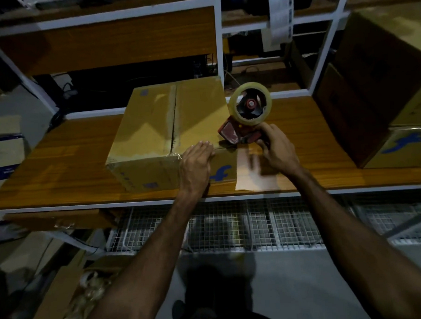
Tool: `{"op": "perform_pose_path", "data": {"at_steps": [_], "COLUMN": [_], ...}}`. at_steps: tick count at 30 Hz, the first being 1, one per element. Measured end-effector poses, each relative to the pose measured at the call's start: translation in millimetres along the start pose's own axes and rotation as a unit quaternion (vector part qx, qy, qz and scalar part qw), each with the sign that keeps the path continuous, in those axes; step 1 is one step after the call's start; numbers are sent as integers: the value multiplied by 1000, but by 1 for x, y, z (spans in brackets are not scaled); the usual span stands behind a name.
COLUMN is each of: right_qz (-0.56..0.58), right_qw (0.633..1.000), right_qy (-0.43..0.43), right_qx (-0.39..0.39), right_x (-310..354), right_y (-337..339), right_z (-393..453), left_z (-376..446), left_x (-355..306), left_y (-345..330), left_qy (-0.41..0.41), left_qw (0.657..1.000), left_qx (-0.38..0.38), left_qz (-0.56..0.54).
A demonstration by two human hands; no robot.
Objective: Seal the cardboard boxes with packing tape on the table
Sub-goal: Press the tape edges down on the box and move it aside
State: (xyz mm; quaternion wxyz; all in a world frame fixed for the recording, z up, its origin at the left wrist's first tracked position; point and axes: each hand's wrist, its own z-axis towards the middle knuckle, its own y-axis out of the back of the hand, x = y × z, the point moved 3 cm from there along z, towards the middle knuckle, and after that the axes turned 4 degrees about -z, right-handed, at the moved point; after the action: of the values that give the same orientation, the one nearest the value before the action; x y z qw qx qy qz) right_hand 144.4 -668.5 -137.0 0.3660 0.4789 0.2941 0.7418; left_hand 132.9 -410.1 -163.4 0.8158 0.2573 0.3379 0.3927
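Observation:
A closed cardboard box (155,128) with a blue logo on its front sits on the wooden table (60,170), its centre seam running away from me. My left hand (197,162) lies flat, fingers straight, over the box's near top edge. My right hand (276,146) grips the handle of a red tape dispenser (242,131) that carries a clear tape roll (251,104). The dispenser's mouth is at the box's near right corner. A pale strip that looks like tape (253,174) hangs down over the box's right front, blurred.
Two stacked cardboard boxes (382,84) stand at the table's right end. White shelf posts (218,38) rise behind the box. Wire mesh baskets (231,226) hang under the table's front edge. More cardboard (56,298) lies on the floor at lower left.

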Motion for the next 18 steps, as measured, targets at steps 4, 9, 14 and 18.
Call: {"op": "perform_pose_path", "data": {"at_steps": [4, 9, 14, 18], "right_qz": [-43, -145, -250, -343], "right_qw": [999, 989, 967, 932], "right_qy": [-10, -15, 39, 101], "right_qx": [-7, -13, -25, 53], "right_x": [-33, -80, -85, -64], "right_y": [29, 73, 96, 82], "right_z": [-9, -35, -47, -45], "left_z": [1, 1, 2, 1], "left_x": [1, 0, -4, -5], "left_y": [-1, -1, -1, -2], "left_qy": [-1, 7, 24, 36], "left_qw": [1000, 1000, 1000, 999], "left_qx": [-5, -7, -5, -9], "left_qz": [0, -9, -17, -29]}}
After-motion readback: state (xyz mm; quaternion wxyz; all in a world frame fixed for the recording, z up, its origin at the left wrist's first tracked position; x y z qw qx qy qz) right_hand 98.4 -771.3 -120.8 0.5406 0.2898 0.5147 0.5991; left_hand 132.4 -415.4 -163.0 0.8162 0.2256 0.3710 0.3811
